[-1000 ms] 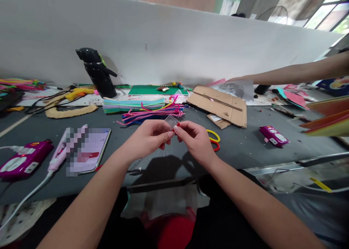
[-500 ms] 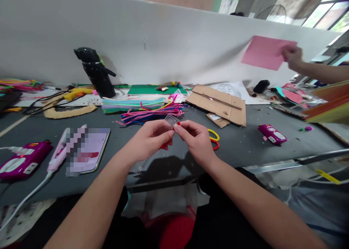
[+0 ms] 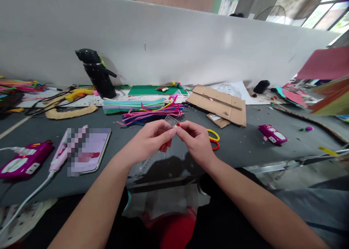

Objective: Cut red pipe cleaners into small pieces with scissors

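My left hand (image 3: 152,136) is closed on a small clear plastic piece with a grid texture (image 3: 170,120), which sticks up past the fingertips. Something red (image 3: 163,147) shows under its fingers, mostly hidden. My right hand (image 3: 195,139) meets the left at the fingertips in a pinch, with a small red bit (image 3: 178,124) at its finger ends; what it grips is too small to name. Just right of this hand lie scissor-like yellow and red handle loops (image 3: 214,134). Behind both hands are bundles of pipe cleaners (image 3: 152,114) in pink, blue and pale green.
Flattened cardboard (image 3: 218,101) lies behind on the right. At left are a phone (image 3: 99,150), a pink corded tool (image 3: 60,152) and a purple device (image 3: 27,159). A black flask (image 3: 99,76) stands near the wall. Another purple device (image 3: 272,134) sits at right.
At the right, another person's hand with a pink sheet has withdrawn; the hand is out of view and a pink sheet shows at the edge. My hands have barely moved.
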Demonstrator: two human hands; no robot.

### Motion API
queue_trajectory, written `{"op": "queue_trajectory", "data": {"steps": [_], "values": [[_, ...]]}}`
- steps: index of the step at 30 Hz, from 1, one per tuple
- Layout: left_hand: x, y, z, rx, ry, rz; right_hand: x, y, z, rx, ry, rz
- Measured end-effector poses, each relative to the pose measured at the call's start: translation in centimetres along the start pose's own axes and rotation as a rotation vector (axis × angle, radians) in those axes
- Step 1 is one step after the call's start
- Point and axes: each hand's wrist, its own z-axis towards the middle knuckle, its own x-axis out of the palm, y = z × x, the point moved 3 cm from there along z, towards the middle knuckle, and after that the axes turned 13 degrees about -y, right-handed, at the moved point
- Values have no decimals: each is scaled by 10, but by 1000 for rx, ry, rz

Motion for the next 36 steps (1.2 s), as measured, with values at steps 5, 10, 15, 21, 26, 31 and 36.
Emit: {"op": "queue_trajectory", "data": {"steps": [5,10,15,21,26,31,36], "values": [[0,2,0,16,-4,46,-2,0,2,47,21,-22],[-2,2,-2,24,-10,78,-4,0,3,89,58,-20],[-3,1,-2,16,-27,95,-3,-3,6,128,122,-52],[-12,8,-1,-68,-95,111,-32,-20,26,77,378,-400],[-21,10,-4,-104,-116,60,-97,-46,50,64,383,-1161],[-27,7,-7,-49,-132,25,-127,-58,53,191,481,-1336],[-29,8,-8,-28,-125,9,-116,-61,48,150,518,-1433]]}}
